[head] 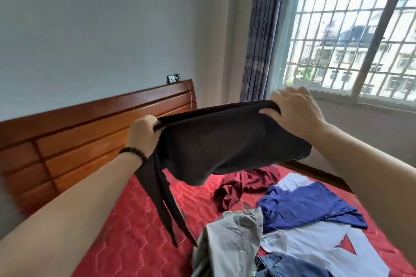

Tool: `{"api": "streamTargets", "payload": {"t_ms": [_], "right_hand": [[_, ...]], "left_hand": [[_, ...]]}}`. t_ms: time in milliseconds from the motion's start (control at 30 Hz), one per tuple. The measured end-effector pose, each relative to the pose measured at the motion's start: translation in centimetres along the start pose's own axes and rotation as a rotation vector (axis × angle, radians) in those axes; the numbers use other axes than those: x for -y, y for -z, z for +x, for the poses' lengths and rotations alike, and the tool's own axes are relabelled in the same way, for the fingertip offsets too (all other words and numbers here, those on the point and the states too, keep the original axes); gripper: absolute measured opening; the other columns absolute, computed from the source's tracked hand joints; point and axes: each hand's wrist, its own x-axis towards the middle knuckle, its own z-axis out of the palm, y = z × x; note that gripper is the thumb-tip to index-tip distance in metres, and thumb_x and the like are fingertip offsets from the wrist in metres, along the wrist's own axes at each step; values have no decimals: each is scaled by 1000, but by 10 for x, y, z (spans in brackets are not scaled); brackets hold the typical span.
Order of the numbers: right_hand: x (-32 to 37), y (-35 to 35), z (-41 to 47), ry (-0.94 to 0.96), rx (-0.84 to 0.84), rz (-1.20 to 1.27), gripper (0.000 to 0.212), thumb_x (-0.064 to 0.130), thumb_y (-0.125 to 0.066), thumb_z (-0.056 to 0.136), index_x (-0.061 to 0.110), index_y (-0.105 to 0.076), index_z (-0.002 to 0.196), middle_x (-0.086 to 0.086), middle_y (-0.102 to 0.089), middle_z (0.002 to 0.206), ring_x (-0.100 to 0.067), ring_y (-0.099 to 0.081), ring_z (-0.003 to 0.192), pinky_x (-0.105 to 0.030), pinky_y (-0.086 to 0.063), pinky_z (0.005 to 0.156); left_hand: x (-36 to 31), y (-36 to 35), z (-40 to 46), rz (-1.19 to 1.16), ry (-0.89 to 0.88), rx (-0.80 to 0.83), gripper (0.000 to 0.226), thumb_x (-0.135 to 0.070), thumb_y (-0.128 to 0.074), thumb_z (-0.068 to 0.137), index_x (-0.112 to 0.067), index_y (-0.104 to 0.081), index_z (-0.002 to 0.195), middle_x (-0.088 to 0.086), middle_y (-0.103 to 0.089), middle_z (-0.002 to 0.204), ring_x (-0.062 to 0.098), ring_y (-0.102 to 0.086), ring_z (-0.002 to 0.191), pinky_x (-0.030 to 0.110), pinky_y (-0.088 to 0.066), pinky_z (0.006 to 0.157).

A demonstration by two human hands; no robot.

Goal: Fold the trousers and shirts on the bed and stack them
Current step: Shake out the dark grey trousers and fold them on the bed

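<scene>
Closest to me, at the near edge of the bed, lies a heap of unfolded clothes: a crumpled grey shirt (234,247), a pale blue-white shirt (315,245) and a royal blue shirt (308,207), with a dark red garment (245,184) bunched farther off. Above them I hold a dark brown-black cotton garment (225,141) in the air, its top edge stretched between my hands and running left to right, rising a little toward the right. My left hand (143,135) is closed tight on the left corner, where a long narrow tail of cloth hangs down almost to the grey shirt. My right hand (292,112) pinches the right corner, fingers curled over the hem. Clear room, I judge, lies to the left: the red quilted bedspread (126,231) is bare between the heap and the brown wooden headboard (74,141), so laying the garment flat there suits best, keeping its hanging tail off the pile.
</scene>
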Motion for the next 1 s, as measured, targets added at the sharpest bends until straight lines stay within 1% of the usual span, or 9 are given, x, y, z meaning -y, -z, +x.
{"api": "streamTargets", "payload": {"t_ms": [167,300,367,433,533,733,833,933,1000], "right_hand": [[57,-9,33,71,3,59,40,58,-47,89,20,-42,78,-2,-61,81,-25,-57,82,-42,-40,89],[107,-11,63,105,12,93,41,60,-47,86,20,-42,77,-1,-59,80,-27,-57,87,-42,-38,90],[136,-13,77,118,6,87,46,65,-47,83,19,-45,76,4,-52,75,-26,-56,85,-41,-37,89],[168,-13,92,123,2,77,52,73,-46,77,21,-46,72,9,-45,68,-23,-53,80,-40,-37,87],[223,-13,115,155,16,62,55,81,-39,72,27,-37,63,13,-38,61,-18,-47,71,-40,-38,86],[351,-21,147,393,110,-47,61,82,-38,75,23,-50,74,9,-54,71,-17,-56,76,-34,-38,88],[405,-29,145,545,178,-144,62,79,-37,79,23,-59,95,8,-64,95,-15,-58,94,-32,-37,92],[426,-33,138,626,204,-163,53,69,-39,86,21,-58,96,6,-64,96,-16,-57,94,-32,-34,89],[428,-33,134,643,224,-148,53,68,-39,88,20,-57,97,5,-63,95,-17,-56,93,-32,-34,88]], "left_hand": [[52,53,-15,2,-14,-17,11,-4,-72,79,0,-70,89,17,-69,88,33,-63,86,30,-41,75],[105,90,-19,-193,128,24,38,-10,-77,74,-14,-55,104,2,-63,82,17,-56,78,22,-36,70],[138,104,-16,-227,146,161,48,-12,-78,75,-18,-59,118,6,-65,92,17,-58,89,26,-41,81],[173,117,-13,-352,181,359,34,-11,-77,77,-20,-67,109,1,-70,99,12,-63,95,30,-46,91],[227,131,-20,-550,286,663,11,-23,-74,81,-16,-73,88,-3,-73,87,6,-66,81,27,-51,78],[250,117,-34,-961,364,965,46,-14,-75,80,-14,-53,121,8,-69,111,20,-65,105,29,-54,84],[225,109,-30,-947,273,925,58,-23,-78,74,-23,-54,127,2,-71,108,17,-66,105,35,-52,93],[218,106,-29,-868,154,820,29,-17,-75,79,-23,-67,107,0,-72,100,12,-67,97,32,-53,91],[220,102,-31,-788,98,822,24,-17,-73,82,-19,-68,105,2,-71,101,12,-66,96,31,-53,90]]}}
